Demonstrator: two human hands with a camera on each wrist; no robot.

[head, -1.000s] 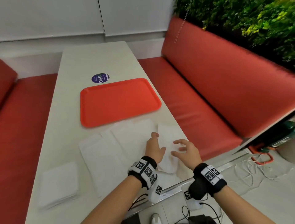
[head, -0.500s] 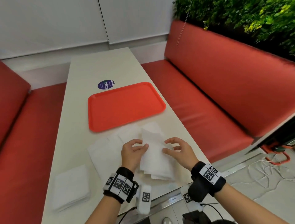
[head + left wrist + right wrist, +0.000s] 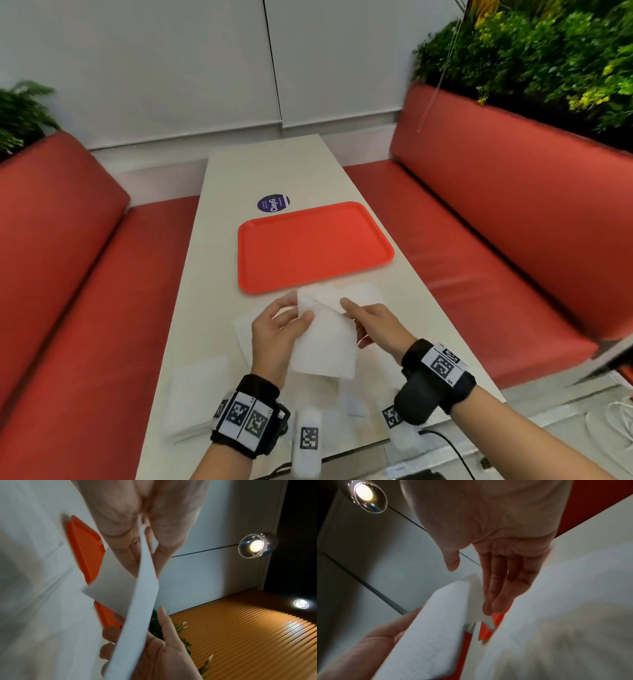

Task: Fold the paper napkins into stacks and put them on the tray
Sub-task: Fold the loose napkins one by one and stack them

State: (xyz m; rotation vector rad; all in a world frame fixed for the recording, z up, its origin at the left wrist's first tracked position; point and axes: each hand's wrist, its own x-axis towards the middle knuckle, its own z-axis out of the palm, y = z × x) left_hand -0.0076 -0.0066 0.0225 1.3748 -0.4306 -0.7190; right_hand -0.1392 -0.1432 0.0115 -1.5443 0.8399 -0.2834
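Note:
My left hand [image 3: 298, 317] pinches a white paper napkin [image 3: 325, 346] by its left edge, thumb in front and fingers behind, and holds it off the table. In the left wrist view the napkin [image 3: 137, 615] runs out from between thumb and fingers. My right hand [image 3: 359, 317] is at the napkin's right side; its fingers [image 3: 498, 588] are straight and touch a loose corner flap, the thumb apart. The orange tray [image 3: 315, 246] lies bare just beyond the hands. A folded napkin stack [image 3: 195, 401] sits at the near left of the table.
Unfolded napkins [image 3: 363, 291] lie on the narrow white table [image 3: 274, 171] under and beside my hands. A round purple sticker [image 3: 273, 204] is behind the tray. Red benches [image 3: 479, 291] flank the table on both sides. Cables lie on the floor at the lower right.
The napkin has come up off the table and now hangs between my hands, nearer the tray. My left hand has taken hold of its edge. My head has tilted up.

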